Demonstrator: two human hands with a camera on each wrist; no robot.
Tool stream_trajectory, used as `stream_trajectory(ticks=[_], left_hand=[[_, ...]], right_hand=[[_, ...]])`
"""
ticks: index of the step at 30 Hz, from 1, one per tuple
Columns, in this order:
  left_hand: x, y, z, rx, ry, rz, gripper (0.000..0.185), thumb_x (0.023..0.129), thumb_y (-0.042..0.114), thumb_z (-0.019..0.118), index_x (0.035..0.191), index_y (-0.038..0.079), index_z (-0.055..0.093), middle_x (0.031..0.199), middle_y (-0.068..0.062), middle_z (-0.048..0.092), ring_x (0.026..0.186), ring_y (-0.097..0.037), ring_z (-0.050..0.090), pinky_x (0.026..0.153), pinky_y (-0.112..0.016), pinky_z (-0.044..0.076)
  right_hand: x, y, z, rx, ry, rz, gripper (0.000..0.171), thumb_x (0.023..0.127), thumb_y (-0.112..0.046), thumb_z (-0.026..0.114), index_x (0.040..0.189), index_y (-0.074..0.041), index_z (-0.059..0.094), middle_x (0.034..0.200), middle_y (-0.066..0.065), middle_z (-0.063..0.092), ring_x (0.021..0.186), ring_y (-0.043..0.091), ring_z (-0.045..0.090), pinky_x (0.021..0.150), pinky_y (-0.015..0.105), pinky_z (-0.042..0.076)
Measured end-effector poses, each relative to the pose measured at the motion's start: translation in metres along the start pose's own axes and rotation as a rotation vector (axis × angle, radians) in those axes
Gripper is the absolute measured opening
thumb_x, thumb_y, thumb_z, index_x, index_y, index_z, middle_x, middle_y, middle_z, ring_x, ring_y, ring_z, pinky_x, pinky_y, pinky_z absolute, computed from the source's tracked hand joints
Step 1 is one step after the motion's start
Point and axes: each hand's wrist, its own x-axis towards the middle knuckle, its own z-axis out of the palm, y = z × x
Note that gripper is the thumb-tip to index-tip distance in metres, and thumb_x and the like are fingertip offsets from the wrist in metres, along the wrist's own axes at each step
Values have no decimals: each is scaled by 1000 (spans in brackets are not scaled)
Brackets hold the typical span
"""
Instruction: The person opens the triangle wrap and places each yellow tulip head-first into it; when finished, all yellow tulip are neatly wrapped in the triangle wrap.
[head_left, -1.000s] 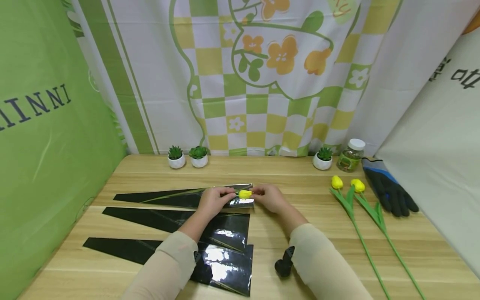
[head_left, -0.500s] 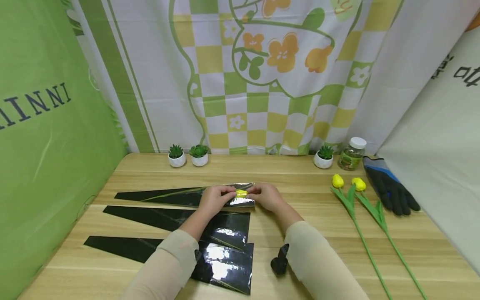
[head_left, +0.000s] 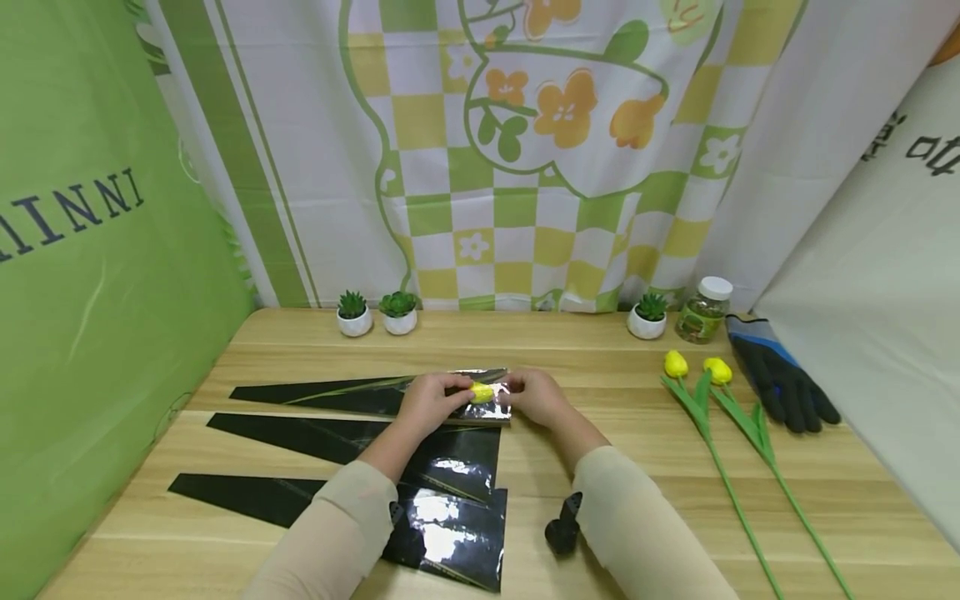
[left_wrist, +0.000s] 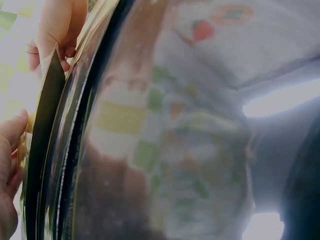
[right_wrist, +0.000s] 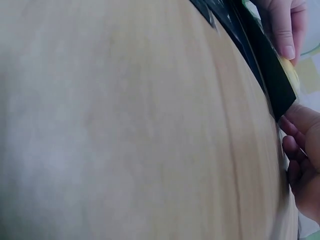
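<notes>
In the head view a yellow artificial tulip (head_left: 482, 392) lies at the wide right end of the farthest black-and-clear flower sleeve (head_left: 330, 395). My left hand (head_left: 430, 402) pinches the tulip by its bloom between thumb and fingers. The tulip's stem is hidden under that hand and in the sleeve. At the sleeve's wide edge, my right hand (head_left: 542, 397) pinches the film with thumb and fingertips. The right wrist view has the right hand (right_wrist: 306, 160) right at the black corner, with the left hand (right_wrist: 287, 27) above it by the yellow bloom.
Two more black sleeves, a middle one (head_left: 450, 454) and a near one (head_left: 465, 533), lie in front. On the right are two yellow tulips (head_left: 675, 363), a dark work glove (head_left: 780, 379) and a lidded jar (head_left: 703, 310). Small potted succulents (head_left: 353, 314) line the back edge.
The tulip bloom has shifted slightly left. My right hand has gone from the bloom's tip to the sleeve's edge, and the sleeve's wide end now reaches a little nearer to me.
</notes>
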Motion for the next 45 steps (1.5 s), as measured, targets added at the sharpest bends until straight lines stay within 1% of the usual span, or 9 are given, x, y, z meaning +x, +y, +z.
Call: stream_trajectory(ticks=[6,12,16,21,25,28,34,38,45], left_hand=[[1,3,-1,81,-22,29,23,86,26,75,107,16,77,113,-5,74,111,-26,67,97,-44,53],[3,3,-2,158,-42,53,23,87,27,75,107,16,77,114,-5,74,111,-25,67,97,-43,53],[6,4,-1,186,-57,58,23,87,27,74,108,16,76,115,-5,73,111,-26,67,96,-44,54],[13,4,2,192,-76,35,25,88,30,73,110,18,76,118,-4,72,113,-26,66,97,-43,53],[20,4,2,198,-77,42,25,89,29,72,110,17,75,116,-4,73,112,-26,67,96,-44,53],[24,2,0,207,-69,52,24,89,28,72,109,16,76,115,-4,73,110,-27,67,95,-45,53],[31,-2,-1,205,-63,35,24,90,28,71,110,16,75,115,-4,73,110,-27,67,94,-45,54],[36,-3,0,213,-53,43,25,90,28,71,111,16,75,114,-4,74,109,-27,68,93,-45,54],[44,-4,2,242,-35,44,25,89,28,72,111,16,75,115,-4,74,109,-25,68,94,-43,55]], right_hand=[[-6,7,-5,80,13,8,27,86,-17,74,110,-5,72,99,8,72,94,21,65,95,43,52],[-20,18,-16,161,40,41,27,90,-15,70,114,-5,70,103,10,70,96,20,62,90,37,53],[-35,24,-28,183,38,66,26,91,-15,69,115,-4,69,104,11,69,95,20,61,85,32,54],[-59,35,-48,173,28,60,28,93,-14,67,117,-1,68,103,11,68,91,16,60,75,26,52],[-79,42,-64,173,38,37,30,92,-12,67,118,2,66,103,14,69,91,16,60,75,24,51],[-91,46,-75,148,52,36,31,93,-13,67,119,3,66,106,15,70,94,17,62,77,24,52],[-115,54,-95,78,90,77,32,93,-16,67,121,0,66,109,14,70,94,16,60,76,24,51],[-130,62,-108,10,117,94,32,93,-17,67,120,-1,67,105,11,70,91,14,60,74,23,51],[-145,78,-122,-39,116,138,38,93,-23,67,123,-1,65,107,11,69,96,17,61,77,27,51]])
